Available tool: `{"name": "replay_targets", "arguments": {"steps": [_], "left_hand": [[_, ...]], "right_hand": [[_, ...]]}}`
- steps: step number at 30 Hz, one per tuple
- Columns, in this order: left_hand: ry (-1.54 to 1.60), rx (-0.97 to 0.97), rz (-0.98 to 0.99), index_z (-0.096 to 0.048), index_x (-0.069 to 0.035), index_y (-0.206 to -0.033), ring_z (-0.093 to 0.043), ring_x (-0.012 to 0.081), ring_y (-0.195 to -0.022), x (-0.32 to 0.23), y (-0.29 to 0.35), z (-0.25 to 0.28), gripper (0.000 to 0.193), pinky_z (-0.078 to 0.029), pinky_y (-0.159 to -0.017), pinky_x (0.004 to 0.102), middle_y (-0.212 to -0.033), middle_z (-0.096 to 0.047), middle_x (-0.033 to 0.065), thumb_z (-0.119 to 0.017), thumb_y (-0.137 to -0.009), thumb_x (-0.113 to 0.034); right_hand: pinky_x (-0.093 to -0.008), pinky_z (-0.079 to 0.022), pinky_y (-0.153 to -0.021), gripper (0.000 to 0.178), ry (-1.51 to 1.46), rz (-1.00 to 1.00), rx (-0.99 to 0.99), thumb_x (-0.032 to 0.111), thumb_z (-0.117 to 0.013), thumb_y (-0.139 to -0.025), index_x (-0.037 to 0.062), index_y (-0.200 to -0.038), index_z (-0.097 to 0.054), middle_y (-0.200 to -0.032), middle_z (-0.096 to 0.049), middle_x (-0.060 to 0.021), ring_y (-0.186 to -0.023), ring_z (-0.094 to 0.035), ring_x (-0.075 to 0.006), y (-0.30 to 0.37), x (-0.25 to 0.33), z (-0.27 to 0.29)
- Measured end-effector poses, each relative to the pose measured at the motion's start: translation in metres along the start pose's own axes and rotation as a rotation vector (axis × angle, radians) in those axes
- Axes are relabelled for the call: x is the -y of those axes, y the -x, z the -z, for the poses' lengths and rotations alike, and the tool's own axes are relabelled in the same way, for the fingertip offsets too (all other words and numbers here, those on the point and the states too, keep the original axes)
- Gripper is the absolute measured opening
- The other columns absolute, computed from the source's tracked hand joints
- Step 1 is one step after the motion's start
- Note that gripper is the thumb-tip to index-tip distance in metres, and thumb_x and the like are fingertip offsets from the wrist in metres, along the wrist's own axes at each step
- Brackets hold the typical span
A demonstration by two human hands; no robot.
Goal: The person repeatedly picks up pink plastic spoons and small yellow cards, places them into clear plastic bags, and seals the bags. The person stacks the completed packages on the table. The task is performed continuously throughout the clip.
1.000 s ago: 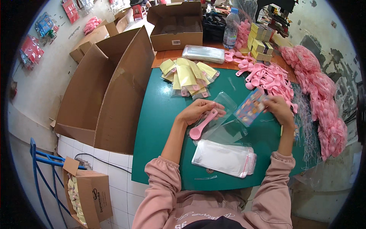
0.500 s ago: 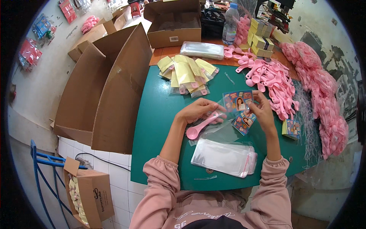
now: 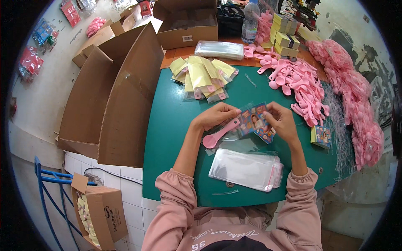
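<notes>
My left hand (image 3: pixel 214 117) is closed, pinching the edge of a clear plastic bag (image 3: pixel 234 134) between thumb and fingers. A pink measuring spoon (image 3: pixel 214 138) hangs slantwise below that hand, its bowl toward me; whether it lies inside the bag I cannot tell. My right hand (image 3: pixel 281 119) grips a blue printed card (image 3: pixel 256 118) whose left part overlaps the bag's mouth. A second printed card (image 3: pixel 267 134) shows just below the first, close under my right fingers. Directly in front of me lies a stack of clear bags (image 3: pixel 245 170).
Yellow-backed filled packets (image 3: pixel 201 75) lie beyond my hands, near a bundle of clear bags (image 3: pixel 219 49). Loose pink spoons (image 3: pixel 299 85) heap at the right, above a stack of printed cards (image 3: pixel 320 137). Large cardboard boxes (image 3: pixel 130 96) stand left; a water bottle (image 3: pixel 250 23) stands behind.
My right hand has moved slightly left, bringing the card from beside the bag to overlap its mouth. My left hand has risen a little, its thumb now at the card's edge.
</notes>
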State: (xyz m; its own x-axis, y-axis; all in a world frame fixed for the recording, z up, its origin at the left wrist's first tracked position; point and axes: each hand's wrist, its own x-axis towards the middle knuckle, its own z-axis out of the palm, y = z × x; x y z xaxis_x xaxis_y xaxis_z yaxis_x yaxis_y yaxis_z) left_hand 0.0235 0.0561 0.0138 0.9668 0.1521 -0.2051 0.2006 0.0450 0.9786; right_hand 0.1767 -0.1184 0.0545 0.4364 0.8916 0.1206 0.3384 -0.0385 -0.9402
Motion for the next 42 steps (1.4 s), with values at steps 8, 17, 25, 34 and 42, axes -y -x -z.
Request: {"name": "replay_targets", "arguments": {"steps": [8, 17, 25, 34, 42], "left_hand": [[-0.568, 0.046, -0.223, -0.03, -0.008, -0.135, -0.048, 0.0074, -0.062, -0.03, -0.003, -0.032, 0.057, -0.041, -0.057, 0.0234, -0.079, -0.063, 0.0094, -0.052, -0.087, -0.03], [-0.028, -0.255, -0.224, -0.03, -0.01, -0.133, -0.055, 0.01, -0.074, -0.007, 0.036, -0.02, 0.062, -0.045, -0.063, 0.0243, -0.086, -0.061, 0.0087, -0.062, -0.081, -0.019], [0.208, -0.306, -0.153, -0.032, -0.011, -0.131, -0.056, 0.0093, -0.079, -0.003, 0.04, -0.025, 0.059, -0.047, -0.067, 0.021, -0.085, -0.061, 0.0066, -0.061, -0.08, -0.008], [0.48, -0.289, -0.076, -0.014, -0.013, -0.135, -0.059, 0.0223, -0.088, 0.005, 0.034, -0.049, 0.055, -0.05, -0.075, 0.0323, -0.106, -0.052, 0.0203, -0.046, -0.091, -0.021], [0.407, -0.252, -0.008, 0.001, -0.017, -0.137, -0.059, 0.024, -0.091, 0.008, 0.039, -0.05, 0.06, -0.051, -0.08, 0.0356, -0.104, -0.053, 0.0191, -0.04, -0.093, -0.015]], "right_hand": [[-0.0218, -0.033, -0.042, 0.021, 0.154, -0.052, 0.365, 0.017, -0.065, -0.077, 0.0019, -0.067, -0.054, -0.054, -0.052, -0.0007, -0.047, -0.041, -0.0047, 0.003, -0.001, -0.001], [-0.0183, -0.031, -0.039, 0.017, -0.377, -0.017, 0.142, 0.013, -0.067, -0.076, 0.0046, -0.075, -0.052, -0.056, -0.051, 0.0026, -0.045, -0.042, -0.0027, 0.0, -0.023, 0.006], [-0.0174, -0.032, -0.039, 0.015, -0.319, -0.195, 0.21, 0.008, -0.066, -0.076, 0.004, -0.069, -0.053, -0.06, -0.051, 0.0018, -0.048, -0.045, -0.004, 0.003, -0.017, 0.001], [-0.0251, -0.046, -0.062, 0.023, 0.029, 0.26, -0.02, 0.014, -0.068, -0.073, 0.0029, -0.092, -0.058, -0.077, -0.059, -0.0047, -0.071, -0.057, -0.0126, 0.002, -0.001, -0.014], [-0.0318, -0.045, -0.071, 0.021, 0.331, 0.264, 0.221, 0.012, -0.065, -0.072, 0.0027, -0.09, -0.058, -0.089, -0.054, -0.0108, -0.081, -0.055, -0.0242, 0.016, 0.001, -0.04]]}}
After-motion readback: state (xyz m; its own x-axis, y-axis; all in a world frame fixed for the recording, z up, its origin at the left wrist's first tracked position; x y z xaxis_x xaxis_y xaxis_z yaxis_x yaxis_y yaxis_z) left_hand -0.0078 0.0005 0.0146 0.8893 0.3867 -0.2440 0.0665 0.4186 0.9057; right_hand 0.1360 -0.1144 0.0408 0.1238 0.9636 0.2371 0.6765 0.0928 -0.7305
